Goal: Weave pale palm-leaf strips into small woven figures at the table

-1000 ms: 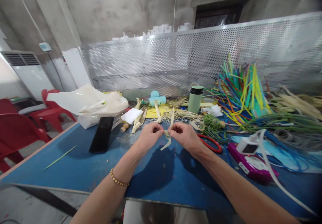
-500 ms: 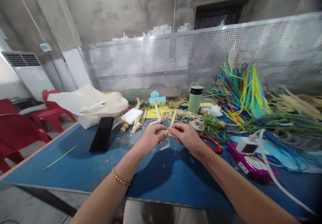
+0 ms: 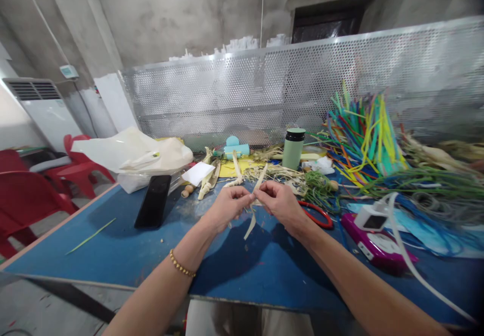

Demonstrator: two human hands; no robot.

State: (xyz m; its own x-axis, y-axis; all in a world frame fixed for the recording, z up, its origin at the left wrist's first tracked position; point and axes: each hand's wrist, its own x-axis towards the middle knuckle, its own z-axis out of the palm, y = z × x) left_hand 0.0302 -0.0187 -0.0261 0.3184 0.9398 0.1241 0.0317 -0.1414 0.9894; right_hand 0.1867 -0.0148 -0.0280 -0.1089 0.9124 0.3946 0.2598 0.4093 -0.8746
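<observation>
Over the middle of the blue table, my left hand and my right hand meet fingertip to fingertip. Both pinch a pale strip of dried plant leaf, like corn husk. One end of the strip sticks up between the hands and another hangs below them. My fingers partly hide where it is held. Just beyond stands a knotted pale husk piece. To the right of my right hand lie red-handled scissors, partly covered by my forearm.
A black phone and a white plastic bag are at left. Further back stands a green bottle. Coloured strips, green stems and a purple device with a white cable fill the right. A perforated metal screen closes the back.
The strip's lower end has straightened and hangs a little lower. Its upper end leans slightly more to the right. My fingers have shifted slightly; both hands stay in about the same place.
</observation>
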